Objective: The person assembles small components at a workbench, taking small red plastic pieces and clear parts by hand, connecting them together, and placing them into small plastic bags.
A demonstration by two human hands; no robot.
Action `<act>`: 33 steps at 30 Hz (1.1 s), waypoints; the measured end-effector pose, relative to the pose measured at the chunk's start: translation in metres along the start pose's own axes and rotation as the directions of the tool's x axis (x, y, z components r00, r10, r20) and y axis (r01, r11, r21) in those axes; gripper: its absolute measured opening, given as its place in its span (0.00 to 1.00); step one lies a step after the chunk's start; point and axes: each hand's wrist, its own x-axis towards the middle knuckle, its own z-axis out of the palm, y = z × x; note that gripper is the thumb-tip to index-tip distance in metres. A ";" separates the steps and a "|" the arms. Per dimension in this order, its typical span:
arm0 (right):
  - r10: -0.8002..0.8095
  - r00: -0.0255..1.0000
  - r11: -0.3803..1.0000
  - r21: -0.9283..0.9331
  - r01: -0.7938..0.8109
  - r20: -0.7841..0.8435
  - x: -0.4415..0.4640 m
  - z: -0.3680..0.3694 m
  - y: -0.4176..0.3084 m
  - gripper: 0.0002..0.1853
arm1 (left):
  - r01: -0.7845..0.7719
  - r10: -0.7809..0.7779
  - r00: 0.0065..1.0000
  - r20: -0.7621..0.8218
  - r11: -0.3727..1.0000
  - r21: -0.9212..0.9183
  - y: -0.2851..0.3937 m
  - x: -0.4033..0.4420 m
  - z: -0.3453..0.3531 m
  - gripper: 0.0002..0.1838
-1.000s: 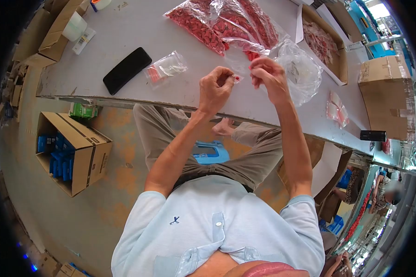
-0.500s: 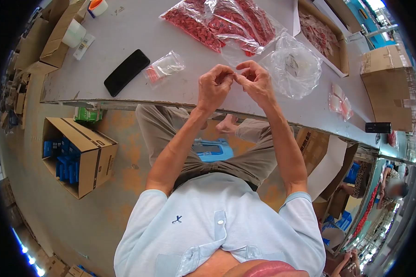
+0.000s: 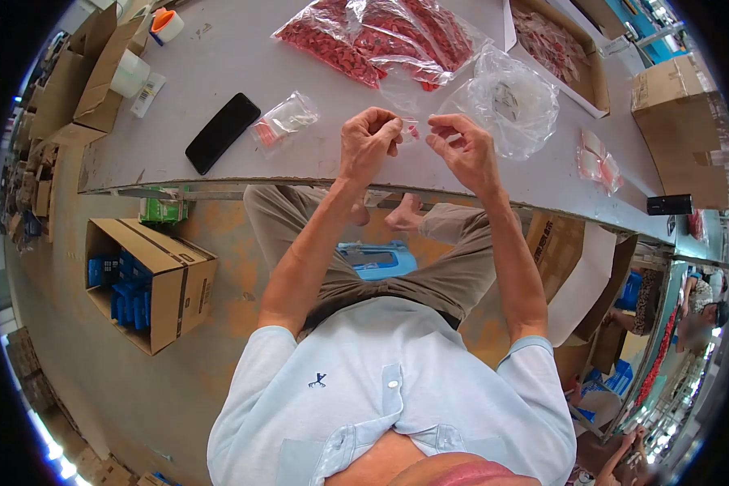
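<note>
My left hand [image 3: 368, 146] is above the front part of the table, its thumb and fingers pinching a small clear plastic bag [image 3: 410, 127] with a little red in it. Just to the right, my right hand [image 3: 467, 152] has its thumb and forefinger apart, and nothing shows between them. Beyond my hands lies a large clear bag of small red pieces [image 3: 381, 44]. A crumpled clear plastic bag [image 3: 506, 101] rests behind my right hand. To the left are a flat clear packet with red and white contents [image 3: 286, 120] and a black phone [image 3: 223, 134].
An open carton of wrapped red pieces [image 3: 595, 89] stands at the back right, near a closed cardboard box [image 3: 679, 134]. Small red packets [image 3: 598, 164] and a black object [image 3: 669, 205] lie at the right. Orange tape [image 3: 167, 26] sits back left. A floor carton holds blue boxes [image 3: 130, 296].
My hands have moved apart, the right one going right and its fingers opening. The small clear bag now shows at my left fingertips. The whole view has shifted slightly.
</note>
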 end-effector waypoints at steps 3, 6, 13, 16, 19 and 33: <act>-0.015 1.000 1.000 0.013 0.015 -0.007 -0.002 0.003 0.000 0.13 | 0.077 -0.074 0.995 0.063 0.996 -0.050 -0.002 0.002 0.001 0.06; -0.014 1.000 0.999 0.038 0.013 0.008 -0.002 0.003 0.004 0.10 | 0.150 -0.136 0.981 0.136 0.984 -0.092 -0.001 0.002 0.002 0.06; 0.009 1.000 0.996 0.084 -0.010 0.019 -0.009 -0.004 0.014 0.04 | 0.247 -0.230 0.939 0.254 0.968 -0.037 0.000 0.010 0.003 0.05; -0.005 1.000 0.997 0.071 0.004 0.017 -0.012 -0.006 0.011 0.04 | 0.262 -0.259 0.924 0.281 0.965 0.030 0.009 0.011 0.008 0.05; -0.026 0.999 0.998 0.060 0.028 -0.021 -0.016 -0.008 0.008 0.04 | 0.210 -0.227 0.920 0.319 0.974 0.088 0.008 0.012 0.010 0.07; 0.130 0.990 0.947 0.303 -0.107 -0.057 -0.029 -0.021 0.022 0.05 | -0.277 0.227 0.946 0.233 0.937 0.213 0.024 0.007 0.014 0.08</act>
